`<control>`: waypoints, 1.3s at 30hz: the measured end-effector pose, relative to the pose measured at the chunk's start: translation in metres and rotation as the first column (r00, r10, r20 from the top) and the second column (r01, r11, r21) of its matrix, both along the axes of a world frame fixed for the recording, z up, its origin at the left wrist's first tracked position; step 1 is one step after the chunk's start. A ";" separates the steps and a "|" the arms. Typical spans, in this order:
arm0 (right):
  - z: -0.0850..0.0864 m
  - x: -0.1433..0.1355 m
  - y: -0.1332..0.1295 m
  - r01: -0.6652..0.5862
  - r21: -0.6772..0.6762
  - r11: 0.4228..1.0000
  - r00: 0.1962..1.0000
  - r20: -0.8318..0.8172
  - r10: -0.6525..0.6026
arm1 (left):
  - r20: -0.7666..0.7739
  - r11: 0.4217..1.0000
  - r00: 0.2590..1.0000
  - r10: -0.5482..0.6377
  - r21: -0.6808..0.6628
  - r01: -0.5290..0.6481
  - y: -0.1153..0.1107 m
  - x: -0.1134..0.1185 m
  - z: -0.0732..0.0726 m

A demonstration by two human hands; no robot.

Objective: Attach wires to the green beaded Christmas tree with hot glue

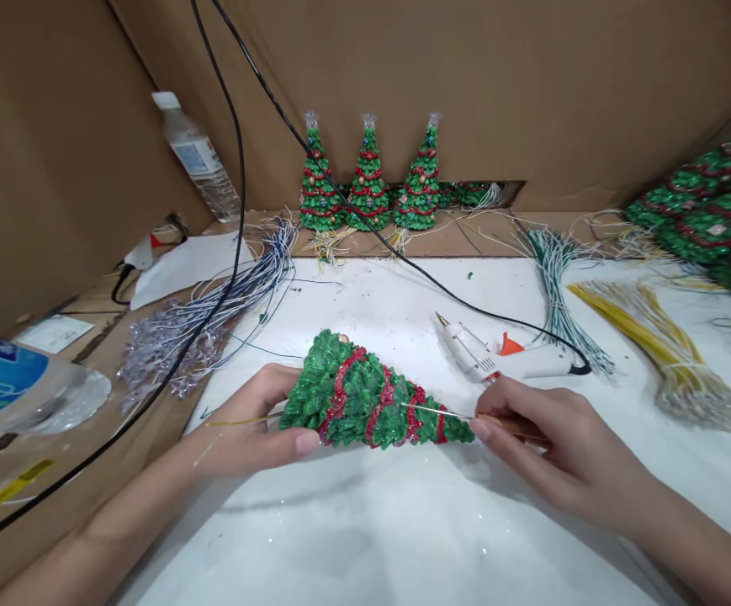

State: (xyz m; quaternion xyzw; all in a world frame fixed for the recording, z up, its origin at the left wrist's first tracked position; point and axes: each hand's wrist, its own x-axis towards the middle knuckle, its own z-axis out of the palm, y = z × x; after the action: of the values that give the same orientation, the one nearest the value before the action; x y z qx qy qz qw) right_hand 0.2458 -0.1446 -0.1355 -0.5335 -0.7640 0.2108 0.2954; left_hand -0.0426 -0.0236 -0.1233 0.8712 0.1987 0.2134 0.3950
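A green glittery miniature Christmas tree (356, 396) with red garlands lies on its side above the white work surface (365, 530), its tip to the right. My left hand (255, 421) is closed round its base, thumb on the near side. A thin yellow wire trails from the base across that hand. In my right hand (542, 438) is a thin metal pick (447, 412) with a brownish handle, pinched between thumb and fingers. Its point meets the tree near a garland; whether it goes in, I cannot tell. Just beyond my right hand lies a white glue gun (479, 349).
Three decorated trees (368, 185) stand at the back by the cardboard wall (466, 84). Bundles of green-white wires (560, 286) and yellow wires (668, 353) lie right; blue-white wires (257, 269) lie left. A black cable (239, 168) crosses the area. Two bottles stand or lean left.
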 end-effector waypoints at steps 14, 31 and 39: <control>0.000 -0.003 0.001 -0.003 0.091 0.996 1.000 0.031 0.000 | -0.039 0.991 0.995 0.091 -0.091 -0.094 0.004 0.002 0.008; 0.001 -0.007 -0.006 0.003 0.157 0.988 0.997 0.071 -0.014 | 0.019 0.991 0.992 0.127 -0.045 -0.126 0.000 0.007 0.003; -0.003 -0.011 -0.008 0.023 0.163 0.986 0.993 0.112 -0.042 | 0.051 0.990 0.994 0.097 -0.103 -0.091 0.000 0.008 0.002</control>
State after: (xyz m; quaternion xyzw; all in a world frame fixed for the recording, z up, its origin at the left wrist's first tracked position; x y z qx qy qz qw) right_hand 0.2344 -0.1527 -0.1383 -0.5315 -0.7854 0.1123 0.2965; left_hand -0.0342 -0.0234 -0.1216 0.8336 0.2390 0.2457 0.4332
